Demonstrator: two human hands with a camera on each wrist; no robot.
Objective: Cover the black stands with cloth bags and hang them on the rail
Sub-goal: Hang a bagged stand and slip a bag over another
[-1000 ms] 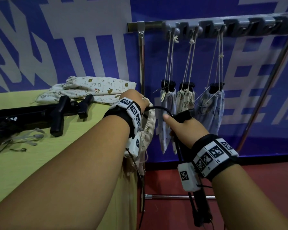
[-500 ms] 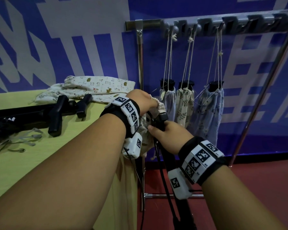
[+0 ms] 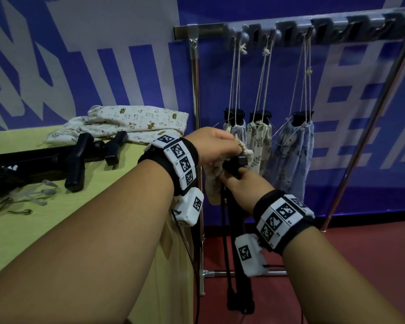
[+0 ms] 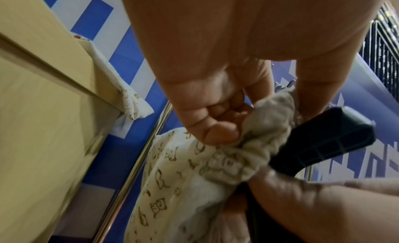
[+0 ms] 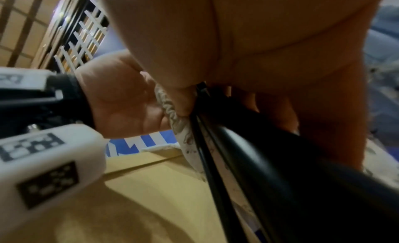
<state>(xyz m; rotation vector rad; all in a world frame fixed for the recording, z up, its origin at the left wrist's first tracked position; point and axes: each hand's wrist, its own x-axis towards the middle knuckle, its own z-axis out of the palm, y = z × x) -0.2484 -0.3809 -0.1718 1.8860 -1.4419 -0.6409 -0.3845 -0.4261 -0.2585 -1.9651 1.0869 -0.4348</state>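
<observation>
**Bag mouth at the stand's top**

My left hand [image 3: 216, 146] pinches the gathered mouth of the cloth bag [image 4: 194, 175]; its animal print shows only from the left wrist. My right hand [image 3: 242, 185] grips the black stand [image 4: 319, 140] upright. 3 bagged stands [image 3: 267, 141] hang on the rail [image 3: 313, 26].

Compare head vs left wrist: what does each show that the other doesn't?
Head only: the rail with three bagged stands hanging, spare stands on the table, and the stand's legs reaching down to the floor.
Left wrist only: fingers pinching the bag's gathered mouth, its animal print.
Both: left hand holding the cloth bag, right hand gripping the black stand.
</observation>
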